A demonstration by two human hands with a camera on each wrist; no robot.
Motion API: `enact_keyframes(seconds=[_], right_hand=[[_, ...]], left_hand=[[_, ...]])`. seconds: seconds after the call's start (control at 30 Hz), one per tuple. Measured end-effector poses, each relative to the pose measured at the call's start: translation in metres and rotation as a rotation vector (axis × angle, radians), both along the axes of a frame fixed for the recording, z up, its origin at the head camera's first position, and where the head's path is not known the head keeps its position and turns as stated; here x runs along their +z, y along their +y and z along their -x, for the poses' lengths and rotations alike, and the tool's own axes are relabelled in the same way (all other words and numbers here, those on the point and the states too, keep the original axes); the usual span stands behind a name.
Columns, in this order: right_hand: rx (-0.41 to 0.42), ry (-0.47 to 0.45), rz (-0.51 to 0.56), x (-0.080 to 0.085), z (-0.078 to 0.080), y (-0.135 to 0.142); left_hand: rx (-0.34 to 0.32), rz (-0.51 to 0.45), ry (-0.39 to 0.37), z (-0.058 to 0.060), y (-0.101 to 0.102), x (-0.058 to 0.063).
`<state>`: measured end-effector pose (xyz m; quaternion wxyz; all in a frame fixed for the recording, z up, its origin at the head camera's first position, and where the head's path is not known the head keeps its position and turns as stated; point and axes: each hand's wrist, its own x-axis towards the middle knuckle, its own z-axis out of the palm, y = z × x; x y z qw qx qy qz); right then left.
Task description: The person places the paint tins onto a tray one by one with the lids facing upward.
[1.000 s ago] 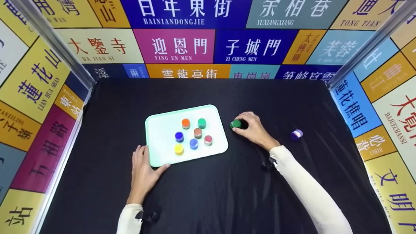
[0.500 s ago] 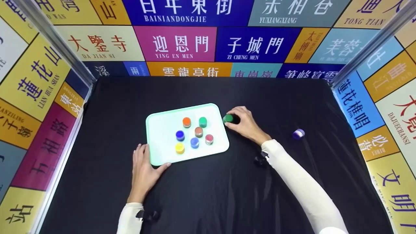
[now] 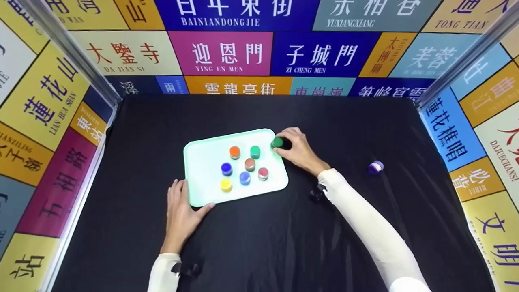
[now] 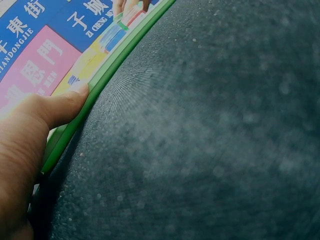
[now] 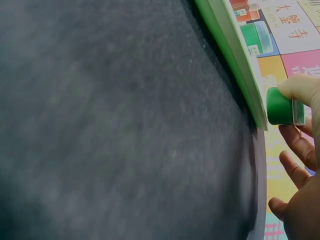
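My right hand (image 3: 299, 149) pinches a small green-lidded paint jar (image 3: 277, 142) over the right rim of the tray. In the right wrist view, the jar (image 5: 281, 106) is tipped on its side between thumb and fingers, its lid towards the tray edge. A pale green tray (image 3: 202, 170) lies at a slant on the black cloth. Several small paint jars stand on it, among them an orange one (image 3: 234, 152), another green one (image 3: 255, 152) and a yellow one (image 3: 226, 185). My left hand (image 3: 181, 215) rests against the tray's near left corner, its thumb touching the rim.
A purple paint jar (image 3: 376, 167) lies on the black cloth (image 3: 324, 243) to the right, beyond my right forearm. Panels with printed signs (image 3: 227, 52) wall in the table at the back and both sides.
My right hand has carried the green jar leftwards and slightly away from me, from the cloth to the tray's right rim. The left hand keeps its place at the tray corner.
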<state>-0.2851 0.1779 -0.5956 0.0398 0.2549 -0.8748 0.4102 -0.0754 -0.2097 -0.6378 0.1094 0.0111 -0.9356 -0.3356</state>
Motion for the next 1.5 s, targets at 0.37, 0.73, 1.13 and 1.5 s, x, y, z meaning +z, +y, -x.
enact_keyframes(seconds=[0.37,0.73,1.13,1.5], right_hand=[[-0.015,-0.043,-0.001,-0.010,0.007,-0.013],[-0.013,-0.058,0.000,-0.007,0.016,-0.029],[-0.034,-0.066,-0.019,-0.013,0.020,-0.049],[-0.022,-0.046,-0.039,-0.005,0.015,-0.040]], left_hand=[[-0.014,0.004,0.016,0.003,0.005,-0.002],[0.006,-0.004,-0.004,0.000,0.003,-0.002],[0.001,-0.004,0.008,0.000,0.001,-0.001],[-0.003,0.011,0.013,0.000,0.000,0.000]])
